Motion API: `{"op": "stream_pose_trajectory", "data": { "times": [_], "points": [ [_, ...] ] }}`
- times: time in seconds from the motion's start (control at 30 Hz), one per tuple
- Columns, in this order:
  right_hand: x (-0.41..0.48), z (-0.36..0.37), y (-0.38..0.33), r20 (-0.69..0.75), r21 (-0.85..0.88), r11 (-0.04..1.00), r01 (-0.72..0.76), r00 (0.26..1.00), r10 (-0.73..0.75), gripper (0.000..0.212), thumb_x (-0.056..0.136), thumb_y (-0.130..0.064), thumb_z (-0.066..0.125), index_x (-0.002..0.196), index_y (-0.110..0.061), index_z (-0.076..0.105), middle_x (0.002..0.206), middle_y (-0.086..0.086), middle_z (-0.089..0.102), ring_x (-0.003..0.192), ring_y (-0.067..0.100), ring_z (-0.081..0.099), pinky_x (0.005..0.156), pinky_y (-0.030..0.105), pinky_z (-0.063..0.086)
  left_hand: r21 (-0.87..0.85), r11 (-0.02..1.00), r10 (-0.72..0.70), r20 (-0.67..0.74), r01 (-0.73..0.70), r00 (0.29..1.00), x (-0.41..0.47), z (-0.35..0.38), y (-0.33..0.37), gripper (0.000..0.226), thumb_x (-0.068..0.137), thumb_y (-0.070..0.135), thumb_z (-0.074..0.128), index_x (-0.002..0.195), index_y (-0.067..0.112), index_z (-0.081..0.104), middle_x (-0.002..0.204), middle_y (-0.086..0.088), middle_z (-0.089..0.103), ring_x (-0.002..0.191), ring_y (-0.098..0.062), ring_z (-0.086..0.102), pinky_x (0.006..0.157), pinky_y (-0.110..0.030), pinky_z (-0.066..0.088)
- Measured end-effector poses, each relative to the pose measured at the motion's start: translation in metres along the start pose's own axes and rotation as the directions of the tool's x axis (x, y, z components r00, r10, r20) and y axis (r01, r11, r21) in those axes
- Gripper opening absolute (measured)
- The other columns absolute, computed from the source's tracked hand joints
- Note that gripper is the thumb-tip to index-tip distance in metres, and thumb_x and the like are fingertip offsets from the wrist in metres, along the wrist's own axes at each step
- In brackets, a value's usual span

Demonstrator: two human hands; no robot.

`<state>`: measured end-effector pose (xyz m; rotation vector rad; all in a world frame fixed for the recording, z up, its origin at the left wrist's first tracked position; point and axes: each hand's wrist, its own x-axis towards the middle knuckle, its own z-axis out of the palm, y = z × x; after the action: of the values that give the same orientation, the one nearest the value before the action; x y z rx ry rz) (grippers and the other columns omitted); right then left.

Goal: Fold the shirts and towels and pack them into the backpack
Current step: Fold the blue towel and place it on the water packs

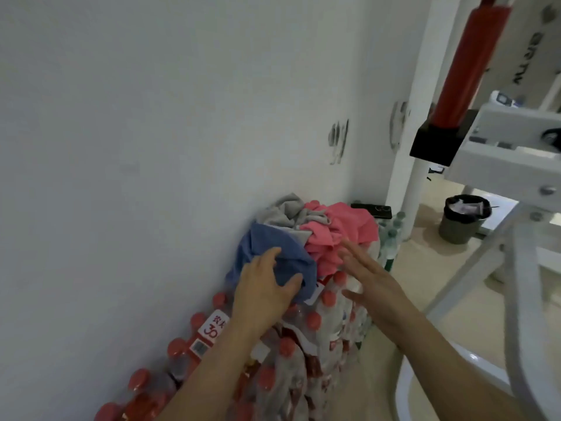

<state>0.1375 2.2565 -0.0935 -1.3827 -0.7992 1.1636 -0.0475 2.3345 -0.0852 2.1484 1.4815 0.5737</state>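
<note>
In the head view, the laundry pile sits just right of the frame's middle. It is heaped on shrink-wrapped packs of red-capped bottles [312, 322] that run from the bottom left up along the white wall [151, 117]. The blue cloth [267, 238] lies at the pile's left front, with the pink cloth [352, 226] to its right. The grey cloth [285, 212] is behind both, against the wall. All three are crumpled and none is folded. The backpack is nowhere in the picture.

Your left hand [264, 290] clasps the blue cloth, thumb under its lower fold and fingers curled over the top. Your right hand [373, 281] hovers flat with straight, spread fingers just beside the pink cloth's lower edge. It holds nothing, and I cannot tell whether its fingertips touch the fabric.

This looks like the pick-up of a piece from the pile. To do it well, draw the blue cloth up and toward you slowly. Lay the flat right hand on the pink cloth so it does not come along. The grey cloth seems to overlap the blue one's upper edge, so expect some drag there. Mind the bottles too: the wrap looks slick, and the rest of the pile could slide toward the floor at lower right. Take the cloth to a flat surface before folding, since nothing suitable shows here.
</note>
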Motion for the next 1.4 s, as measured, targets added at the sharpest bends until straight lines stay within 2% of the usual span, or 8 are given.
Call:
{"op": "stream_pose_trajectory", "data": {
  "times": [0.2,0.4,0.5,0.73,1.07,1.23,1.33,1.4],
  "points": [
    [0.09,0.017,-0.009,0.251,-0.69,0.585,0.427,0.899,-0.36,0.05,0.093,-0.022,0.035,0.143,-0.031,0.039,0.151,-0.012,0.032,0.144,0.006,0.016,0.118,0.036,0.016,-0.089,0.977,-0.198,-0.053,0.193,0.979,0.081,0.043,0.015,0.078,0.083,0.051,0.062,0.144,0.02,0.024,0.133,-0.015,0.043,0.113,-0.034,0.051,0.082,-0.035,0.046],
    [0.137,0.013,0.003,0.376,-0.897,0.185,0.402,0.913,-0.157,0.048,0.098,-0.046,0.038,0.144,-0.047,0.026,0.157,-0.014,-0.003,0.145,0.017,-0.008,0.119,0.042,-0.005,-0.342,0.911,-0.23,0.042,0.23,0.972,0.107,0.039,0.001,0.041,0.088,0.014,0.057,0.124,0.029,0.045,0.096,0.002,0.06,0.076,-0.021,0.061,0.057,-0.029,0.045],
    [0.158,0.009,0.01,0.336,-0.917,0.193,0.349,0.937,-0.096,0.053,0.087,-0.061,0.028,0.138,-0.051,0.036,0.159,-0.011,0.012,0.145,0.028,0.015,0.112,0.051,0.028,-0.58,0.743,-0.296,0.163,0.334,0.941,0.114,0.024,-0.006,0.048,0.083,-0.013,0.05,0.114,0.023,0.059,0.083,-0.003,0.066,0.068,-0.018,0.06,0.053,-0.023,0.047],
    [0.181,0.0,0.007,0.462,-0.858,0.174,0.484,0.874,-0.151,0.043,0.095,-0.043,0.045,0.137,-0.037,0.046,0.15,-0.007,0.038,0.134,0.019,0.041,0.103,0.03,0.041,-0.891,0.388,-0.439,0.045,0.234,0.897,0.122,-0.031,0.029,0.025,0.091,-0.007,0.048,0.086,0.014,0.06,0.078,-0.017,0.065,0.056,-0.023,0.059,0.042,-0.022,0.048],
    [0.206,-0.007,-0.002,0.603,-0.782,0.21,0.587,0.798,0.013,0.057,0.091,-0.058,0.029,0.143,-0.037,0.037,0.153,-0.006,0.031,0.136,0.019,0.036,0.105,0.031,0.035,-0.928,0.329,-0.235,-0.262,-0.177,0.936,0.11,-0.101,0.086,0.038,0.075,0.015,0.06,0.113,0.021,0.062,0.097,-0.001,0.074,0.086,-0.017,0.07,0.069,-0.026,0.057],
    [0.195,-0.021,-0.052,0.666,-0.643,0.571,0.51,0.741,0.088,0.056,0.091,-0.037,0.061,0.141,-0.034,0.036,0.145,-0.015,0.035,0.132,0.005,0.034,0.098,0.013,0.027,-0.859,0.505,-0.196,-0.209,-0.084,0.958,0.115,-0.094,0.099,0.03,0.085,0.005,0.059,0.112,0.018,0.064,0.098,-0.005,0.074,0.074,-0.013,0.069,0.063,-0.021,0.054],
    [0.18,-0.021,-0.095,0.638,-0.653,0.519,0.552,0.77,-0.015,0.064,0.086,-0.051,0.061,0.14,-0.04,0.03,0.126,-0.02,0.041,0.119,0.006,0.046,0.094,0.02,0.037,-0.821,0.57,-0.201,-0.152,-0.011,0.968,0.115,-0.079,0.099,0.024,0.091,0.003,0.055,0.108,0.016,0.066,0.095,-0.008,0.074,0.07,-0.011,0.066,0.062,-0.022,0.053],
    [0.17,-0.006,-0.115,0.652,-0.522,0.719,0.459,0.758,-0.01,0.061,0.086,-0.051,0.059,0.14,-0.04,0.033,0.127,-0.017,0.046,0.117,0.007,0.05,0.098,0.03,0.043,-0.817,0.577,-0.155,-0.125,-0.013,0.98,0.115,-0.074,0.102,0.024,0.091,0.002,0.054,0.108,0.015,0.066,0.096,-0.01,0.074,0.07,-0.015,0.067,0.063,-0.024,0.054]
  ]
}}
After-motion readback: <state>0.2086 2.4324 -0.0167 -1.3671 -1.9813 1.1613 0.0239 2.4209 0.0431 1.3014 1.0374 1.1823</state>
